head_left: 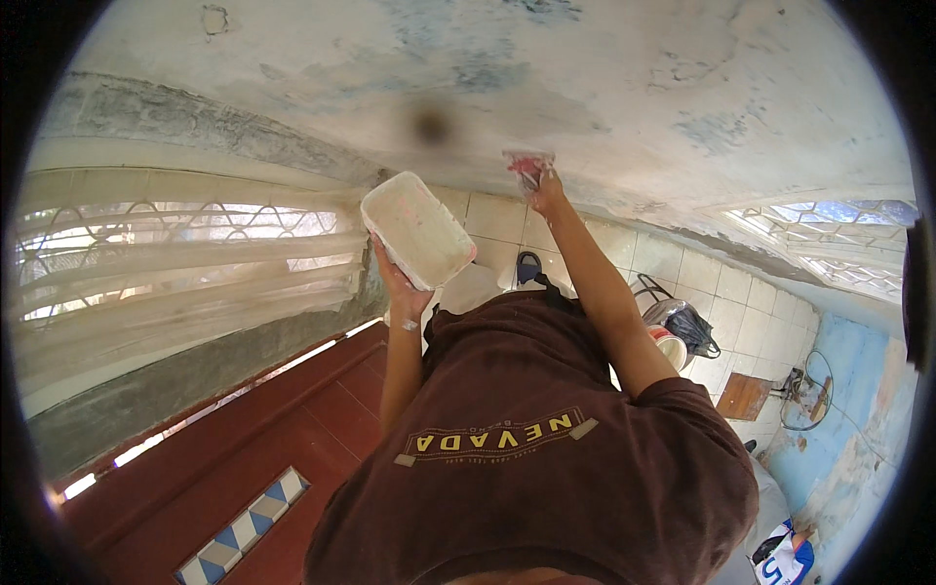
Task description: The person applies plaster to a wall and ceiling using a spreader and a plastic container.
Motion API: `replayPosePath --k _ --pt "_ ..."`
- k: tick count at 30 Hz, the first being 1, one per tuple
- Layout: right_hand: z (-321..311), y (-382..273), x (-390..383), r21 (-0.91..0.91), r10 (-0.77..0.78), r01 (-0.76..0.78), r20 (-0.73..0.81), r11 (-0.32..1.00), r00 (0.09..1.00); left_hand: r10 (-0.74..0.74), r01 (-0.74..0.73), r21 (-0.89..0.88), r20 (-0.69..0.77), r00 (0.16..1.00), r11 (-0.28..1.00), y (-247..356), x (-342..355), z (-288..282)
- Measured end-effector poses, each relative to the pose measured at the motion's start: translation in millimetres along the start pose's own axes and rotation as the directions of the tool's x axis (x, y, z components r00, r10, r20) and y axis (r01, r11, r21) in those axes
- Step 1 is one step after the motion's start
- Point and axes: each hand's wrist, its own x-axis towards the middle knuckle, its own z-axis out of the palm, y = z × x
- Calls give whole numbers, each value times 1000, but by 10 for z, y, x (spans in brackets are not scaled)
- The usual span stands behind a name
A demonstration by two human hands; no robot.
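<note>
My left hand (398, 285) grips a rectangular, pale tray (417, 230) by its side. Its off-white face carries a few pink specks, and the rim looks crusted. My right hand (546, 191) is stretched forward, closed around a putty scraper (529, 160) smeared with white and pink. The scraper's wide edge is at or very near the patchy plastered wall (634, 88); whether it touches is hard to make out. Grey-blue stains and rough spots mark the wall.
A sheer curtain (185, 253) covers a window at left, above a dark red door (263, 448). To the right, a bucket (669, 345), a black plastic bag (690, 327), a wooden board (743, 396) and a round wire frame (807, 392) stand around the tiled floor (658, 255). My foot wears a dark sandal (528, 265).
</note>
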Motion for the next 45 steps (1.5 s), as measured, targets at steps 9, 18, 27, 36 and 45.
replayPosePath --k 9,18,27,36,45 --pt "1406 -2113 -1854 670 -283 -21 342 742 896 -129 132 -8 134 982 991 66 282 -5" --pt "802 -1503 -1748 416 -619 653 -235 633 750 -138 141 -16 130 982 990 479 549 2" --pt "278 458 15 -76 -31 28 -39 997 999 -113 106 80 94 989 991 1251 547 -382" --pt "1414 -1137 -870 565 -205 0 300 825 932 -139 138 14 79 987 990 1705 688 -545" --pt "1253 -1617 -2164 -201 -930 911 -159 360 333 -273 268 56 125 954 962 1884 879 -613"
